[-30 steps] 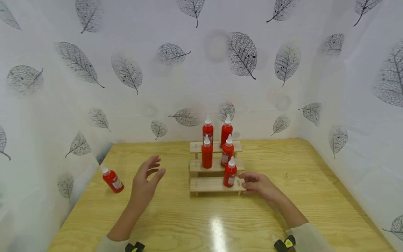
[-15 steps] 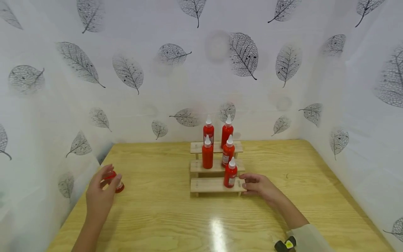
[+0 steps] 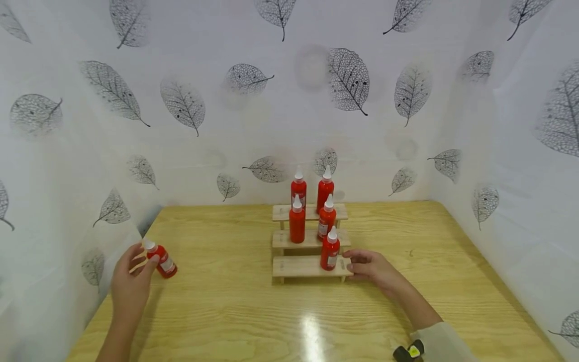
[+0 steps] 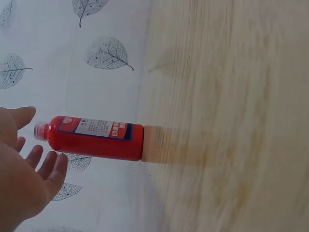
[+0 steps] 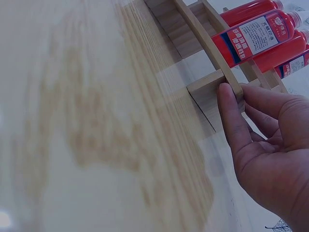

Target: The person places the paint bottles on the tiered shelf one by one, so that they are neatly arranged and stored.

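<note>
A red squeeze bottle [image 3: 166, 265] with a white nozzle cap stands upright at the table's left side. My left hand [image 3: 130, 284] is right beside its upper part, thumb and fingers spread around the cap end. In the left wrist view the fingers of this hand [image 4: 29, 169] are loosely bent near the neck of the bottle [image 4: 96, 137]. My right hand [image 3: 368, 266] pinches the right end of a three-step wooden stand [image 3: 294, 266], thumb and forefinger on its lowest step. Red bottles stand on every step, one of them [image 3: 330, 253] on the lowest.
Two bottles stand on the middle step, a red one [image 3: 297, 225] at left and a labelled one [image 3: 326, 221] at right. Two more are on the top step [image 3: 312, 211]. A leaf-patterned white sheet [image 3: 253, 125] encloses the wooden table [image 3: 235, 311] at the back and sides.
My left hand has moved left from mid-table to the lone bottle, first passing in front of it, now beside it. The right hand has stayed on the stand.
</note>
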Demonstrator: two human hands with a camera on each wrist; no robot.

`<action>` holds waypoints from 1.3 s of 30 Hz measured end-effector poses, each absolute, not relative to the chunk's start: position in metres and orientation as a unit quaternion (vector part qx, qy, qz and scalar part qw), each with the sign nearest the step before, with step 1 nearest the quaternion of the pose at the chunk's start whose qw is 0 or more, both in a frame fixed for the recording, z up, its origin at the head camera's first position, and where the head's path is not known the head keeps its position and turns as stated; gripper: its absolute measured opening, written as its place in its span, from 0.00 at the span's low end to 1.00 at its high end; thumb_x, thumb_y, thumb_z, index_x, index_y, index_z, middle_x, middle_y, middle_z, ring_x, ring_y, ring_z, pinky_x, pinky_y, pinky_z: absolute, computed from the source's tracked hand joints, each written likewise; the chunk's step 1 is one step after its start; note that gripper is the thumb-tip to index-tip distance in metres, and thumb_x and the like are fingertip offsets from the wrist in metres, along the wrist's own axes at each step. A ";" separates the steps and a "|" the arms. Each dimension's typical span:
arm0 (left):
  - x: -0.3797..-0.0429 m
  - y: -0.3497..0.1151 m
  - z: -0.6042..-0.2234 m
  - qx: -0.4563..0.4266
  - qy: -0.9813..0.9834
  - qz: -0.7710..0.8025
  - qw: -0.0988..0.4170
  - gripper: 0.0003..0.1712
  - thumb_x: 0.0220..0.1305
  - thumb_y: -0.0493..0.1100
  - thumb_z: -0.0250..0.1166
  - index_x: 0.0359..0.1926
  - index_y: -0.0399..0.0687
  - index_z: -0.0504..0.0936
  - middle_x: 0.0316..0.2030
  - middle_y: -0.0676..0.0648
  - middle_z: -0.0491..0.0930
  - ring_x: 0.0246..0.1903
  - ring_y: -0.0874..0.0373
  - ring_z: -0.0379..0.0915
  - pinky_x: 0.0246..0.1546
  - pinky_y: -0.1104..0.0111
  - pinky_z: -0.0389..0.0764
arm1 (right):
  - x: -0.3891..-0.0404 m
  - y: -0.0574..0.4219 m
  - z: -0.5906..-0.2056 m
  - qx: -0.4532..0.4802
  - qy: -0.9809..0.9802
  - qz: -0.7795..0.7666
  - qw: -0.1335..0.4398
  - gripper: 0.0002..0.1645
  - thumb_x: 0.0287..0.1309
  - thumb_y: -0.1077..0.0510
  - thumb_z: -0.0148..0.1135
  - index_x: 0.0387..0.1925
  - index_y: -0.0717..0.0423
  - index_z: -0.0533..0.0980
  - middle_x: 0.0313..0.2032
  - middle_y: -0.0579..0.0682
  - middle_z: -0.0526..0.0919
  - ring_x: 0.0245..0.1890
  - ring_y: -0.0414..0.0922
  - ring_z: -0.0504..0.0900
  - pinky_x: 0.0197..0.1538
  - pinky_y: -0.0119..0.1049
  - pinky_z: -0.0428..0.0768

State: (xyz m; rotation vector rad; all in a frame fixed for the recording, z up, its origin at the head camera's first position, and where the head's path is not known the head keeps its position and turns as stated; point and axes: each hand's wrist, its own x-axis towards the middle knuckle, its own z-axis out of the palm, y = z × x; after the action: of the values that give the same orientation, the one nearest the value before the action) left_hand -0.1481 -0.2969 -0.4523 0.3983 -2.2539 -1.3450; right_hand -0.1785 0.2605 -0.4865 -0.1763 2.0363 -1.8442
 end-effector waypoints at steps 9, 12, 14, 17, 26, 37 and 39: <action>-0.158 -0.303 -0.456 0.168 -0.838 -0.499 0.142 0.38 0.72 0.53 0.62 0.77 0.49 0.60 0.69 0.42 0.66 0.60 0.53 0.65 0.40 0.91 0.67 | -0.178 0.262 -0.486 -0.062 0.724 -0.659 0.193 0.30 0.68 0.60 0.61 0.65 0.72 0.67 0.57 0.59 0.75 0.49 0.44 0.82 0.53 0.41 0.86; -0.158 -0.305 -0.457 0.171 -0.845 -0.493 0.121 0.39 0.73 0.54 0.60 0.77 0.49 0.59 0.71 0.40 0.65 0.63 0.47 0.64 0.38 0.91 0.67 | -0.178 0.262 -0.486 -0.063 0.725 -0.658 0.192 0.30 0.68 0.60 0.61 0.65 0.72 0.67 0.56 0.59 0.75 0.49 0.44 0.82 0.53 0.41 0.86; -0.158 -0.306 -0.459 0.169 -0.847 -0.491 0.112 0.39 0.73 0.54 0.60 0.77 0.48 0.58 0.71 0.39 0.65 0.64 0.45 0.64 0.38 0.90 0.66 | -0.178 0.262 -0.486 -0.064 0.726 -0.658 0.192 0.30 0.68 0.60 0.61 0.65 0.72 0.67 0.57 0.59 0.75 0.49 0.44 0.82 0.53 0.41 0.86; -0.159 -0.309 -0.461 0.169 -0.849 -0.489 0.105 0.38 0.73 0.53 0.60 0.77 0.48 0.58 0.72 0.38 0.65 0.65 0.43 0.64 0.39 0.89 0.67 | -0.178 0.262 -0.486 -0.066 0.726 -0.657 0.193 0.30 0.68 0.59 0.61 0.66 0.71 0.67 0.60 0.60 0.75 0.49 0.44 0.83 0.53 0.41 0.86; -0.165 -0.309 -0.466 0.182 -0.828 -0.512 0.137 0.39 0.69 0.48 0.66 0.76 0.48 0.61 0.62 0.43 0.72 0.45 0.75 0.66 0.37 0.91 0.71 | -0.178 0.261 -0.485 -0.063 0.725 -0.657 0.195 0.30 0.69 0.60 0.61 0.66 0.71 0.67 0.58 0.61 0.75 0.49 0.44 0.83 0.53 0.41 0.86; -0.161 -0.273 -0.448 0.126 -0.810 -0.554 0.146 0.38 0.67 0.48 0.69 0.74 0.52 0.65 0.56 0.58 0.73 0.47 0.78 0.70 0.43 0.90 0.75 | -0.176 0.261 -0.483 -0.062 0.726 -0.656 0.195 0.30 0.69 0.59 0.61 0.66 0.71 0.67 0.60 0.62 0.74 0.49 0.44 0.82 0.53 0.41 0.86; -0.161 -0.262 -0.444 0.097 -0.813 -0.554 0.149 0.37 0.67 0.48 0.69 0.73 0.51 0.65 0.55 0.60 0.74 0.48 0.79 0.71 0.44 0.89 0.75 | -0.176 0.261 -0.484 -0.061 0.726 -0.656 0.196 0.30 0.69 0.59 0.61 0.66 0.71 0.67 0.57 0.60 0.75 0.49 0.44 0.82 0.53 0.41 0.86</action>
State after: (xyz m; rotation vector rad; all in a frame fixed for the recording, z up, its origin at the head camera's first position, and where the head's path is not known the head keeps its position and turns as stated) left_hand -0.1605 -0.2624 -0.4435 0.2788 -2.3387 -1.5924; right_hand -0.1765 0.2609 -0.4836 -0.1707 2.0341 -1.8392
